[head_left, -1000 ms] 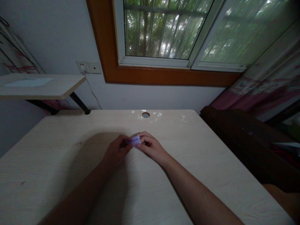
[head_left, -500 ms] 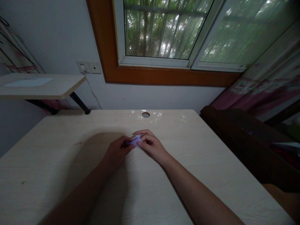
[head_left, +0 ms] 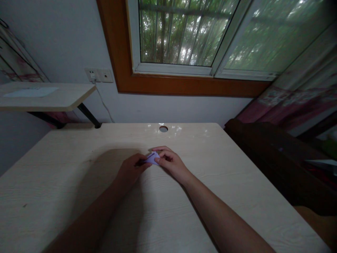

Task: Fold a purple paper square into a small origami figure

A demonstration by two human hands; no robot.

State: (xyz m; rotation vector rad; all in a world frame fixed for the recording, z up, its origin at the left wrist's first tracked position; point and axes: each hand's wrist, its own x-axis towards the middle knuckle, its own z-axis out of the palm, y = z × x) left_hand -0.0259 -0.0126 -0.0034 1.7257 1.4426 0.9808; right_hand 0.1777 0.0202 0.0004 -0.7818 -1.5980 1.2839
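Your left hand pinched one end of the small purple piece, apparently paper, while your right hand gripped its other end. It sat short of the round hole at the desk's far edge. You seemed to be working a fold; the next move likely called for a steady left pinch and careful right-thumb pressure.

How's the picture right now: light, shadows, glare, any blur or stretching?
Head view: dim overall, brightest through the window; head view: broad soft shadow on the desk left of the left hand; head view: glare specks beside the round desk hole; head view: folded purple paper looks soft, fine creases unreadable; head view: right-hand curtain blurred and stretched.
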